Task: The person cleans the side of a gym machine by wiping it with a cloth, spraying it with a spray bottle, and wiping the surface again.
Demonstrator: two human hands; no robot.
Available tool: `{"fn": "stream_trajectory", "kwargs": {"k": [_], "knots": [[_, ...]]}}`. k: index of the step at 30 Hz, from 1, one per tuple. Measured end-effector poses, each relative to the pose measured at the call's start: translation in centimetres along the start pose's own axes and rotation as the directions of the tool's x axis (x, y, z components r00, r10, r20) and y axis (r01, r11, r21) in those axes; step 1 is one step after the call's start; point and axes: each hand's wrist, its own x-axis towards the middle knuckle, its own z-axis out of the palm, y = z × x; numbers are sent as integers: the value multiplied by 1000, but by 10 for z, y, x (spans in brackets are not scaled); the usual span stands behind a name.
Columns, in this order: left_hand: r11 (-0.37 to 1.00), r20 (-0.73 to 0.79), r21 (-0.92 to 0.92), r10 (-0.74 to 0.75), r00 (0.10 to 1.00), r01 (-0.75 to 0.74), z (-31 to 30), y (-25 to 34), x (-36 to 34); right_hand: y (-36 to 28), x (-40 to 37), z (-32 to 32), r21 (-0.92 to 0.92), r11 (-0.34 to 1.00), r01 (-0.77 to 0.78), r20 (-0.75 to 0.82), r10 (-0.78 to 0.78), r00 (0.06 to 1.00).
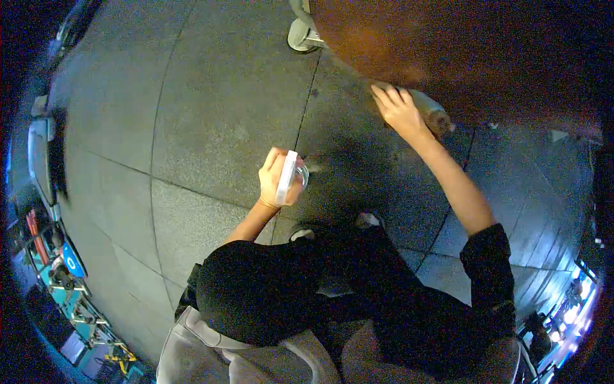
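My left hand [273,176] is closed around a slim white object [286,178] seen almost edge-on. A clear, curved part [302,173] sticks out from its right side; I cannot make out exactly what the object is. My right hand [400,110] is stretched out up and to the right, its fingers extended and lying on a pale, rounded roll-like piece [427,105]. That piece sits at the lower edge of a large reddish-brown surface [377,48]. The underside of the right palm is hidden.
Grey floor tiles [211,109] lie below, with my shoes [367,220] on them. A pale foot of furniture [300,35] shows at the top. A light grey padded seat [249,365] is beneath me. Cluttered gear [70,288] stands at far left, bright lights [572,313] at far right.
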Motion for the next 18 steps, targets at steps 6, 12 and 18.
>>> {"fn": "stream_trajectory", "kwargs": {"k": [6,12,18], "knots": [[998,-10,-51,-38,999,38,0,-3,-5,30,-95,-14,130,962,-241,58,236,970],[1000,30,3,22,999,-22,-5,-1,-2,30,-168,-17,252,509,-823,94,834,544],[998,47,-15,62,997,-61,-5,-3,5,-5,-52,-16,963,-149,-227,115,981,-153]]}}
